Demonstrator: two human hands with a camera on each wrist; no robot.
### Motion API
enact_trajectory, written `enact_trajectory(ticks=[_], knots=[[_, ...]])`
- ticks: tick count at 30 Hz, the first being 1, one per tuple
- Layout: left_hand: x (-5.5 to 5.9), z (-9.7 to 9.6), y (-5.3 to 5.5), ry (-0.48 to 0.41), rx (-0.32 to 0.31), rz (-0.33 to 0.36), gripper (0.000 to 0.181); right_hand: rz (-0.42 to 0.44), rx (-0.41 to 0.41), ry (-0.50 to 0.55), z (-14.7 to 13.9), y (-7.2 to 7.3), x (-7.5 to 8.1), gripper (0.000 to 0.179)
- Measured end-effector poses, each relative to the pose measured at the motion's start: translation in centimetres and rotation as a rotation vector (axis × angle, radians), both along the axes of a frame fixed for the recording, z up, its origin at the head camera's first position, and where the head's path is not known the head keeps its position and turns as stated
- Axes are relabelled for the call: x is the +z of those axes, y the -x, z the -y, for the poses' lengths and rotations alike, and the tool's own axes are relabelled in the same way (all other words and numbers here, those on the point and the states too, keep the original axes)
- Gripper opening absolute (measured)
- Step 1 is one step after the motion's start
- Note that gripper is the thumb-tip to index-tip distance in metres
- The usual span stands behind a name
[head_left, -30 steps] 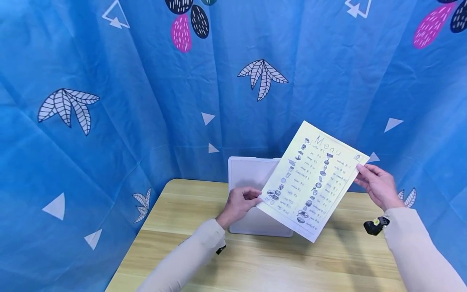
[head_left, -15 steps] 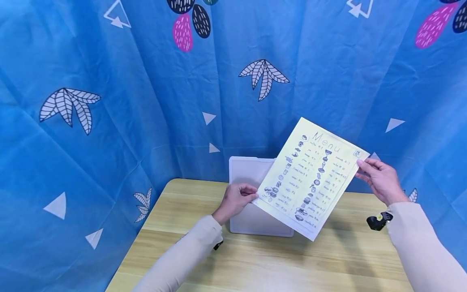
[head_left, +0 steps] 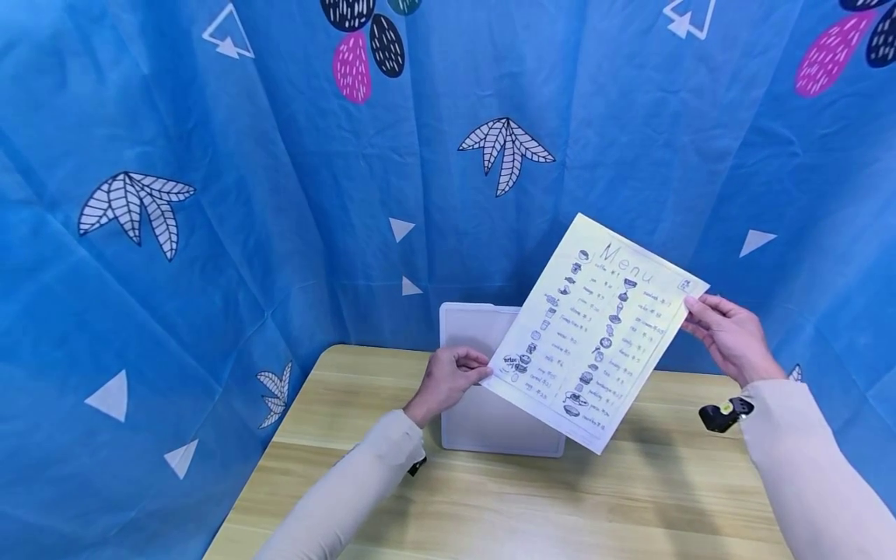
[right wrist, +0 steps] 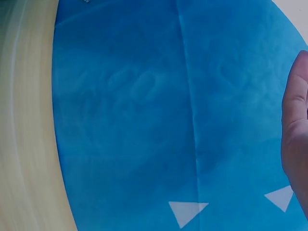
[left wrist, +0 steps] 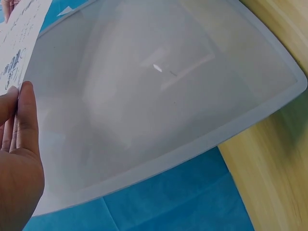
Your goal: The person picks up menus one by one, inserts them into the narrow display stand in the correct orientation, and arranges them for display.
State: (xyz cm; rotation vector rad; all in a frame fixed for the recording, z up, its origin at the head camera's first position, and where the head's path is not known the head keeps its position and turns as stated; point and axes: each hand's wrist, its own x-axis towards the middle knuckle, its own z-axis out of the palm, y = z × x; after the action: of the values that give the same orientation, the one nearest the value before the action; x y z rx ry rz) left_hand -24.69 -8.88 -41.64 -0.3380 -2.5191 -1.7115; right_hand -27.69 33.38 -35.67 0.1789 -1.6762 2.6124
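A paper sheet (head_left: 595, 334) headed "Menu", with small food drawings and handwritten prices in two columns, is held tilted above the table. At its lower left corner my left hand (head_left: 448, 381) pinches the edge between thumb and fingers. The upper right edge is pinched by my right hand (head_left: 735, 338). In the left wrist view the left hand (left wrist: 21, 154) grips the sheet (left wrist: 17, 48) by its edge. Only part of the right hand (right wrist: 296, 115) shows in the right wrist view. Behind the sheet stands a pale flat board (head_left: 490, 420) with rounded corners, partly covered by it.
The board rests upright or leaning at the back of the light wooden table (head_left: 378, 404). A blue patterned curtain (head_left: 448, 202) hangs behind and to the left of the table. The board's bare face (left wrist: 144, 96) fills most of the left wrist view.
The sheet has risen slightly and shifted a little to the left, with both hands holding it throughout. The board has stayed in place.
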Motion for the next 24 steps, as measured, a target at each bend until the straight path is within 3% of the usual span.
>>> enact_trajectory(ticks=[17,24], knots=[[0.8,1.2,0.5,0.019,0.054,0.007,0.011,-0.034,0.112,0.084,1.3,0.7,2.3,0.018],[1.4,1.6,0.9,0.009,0.088,-0.004,0.012,-0.054,0.088,-0.020,2.3,1.0,4.0,0.016]])
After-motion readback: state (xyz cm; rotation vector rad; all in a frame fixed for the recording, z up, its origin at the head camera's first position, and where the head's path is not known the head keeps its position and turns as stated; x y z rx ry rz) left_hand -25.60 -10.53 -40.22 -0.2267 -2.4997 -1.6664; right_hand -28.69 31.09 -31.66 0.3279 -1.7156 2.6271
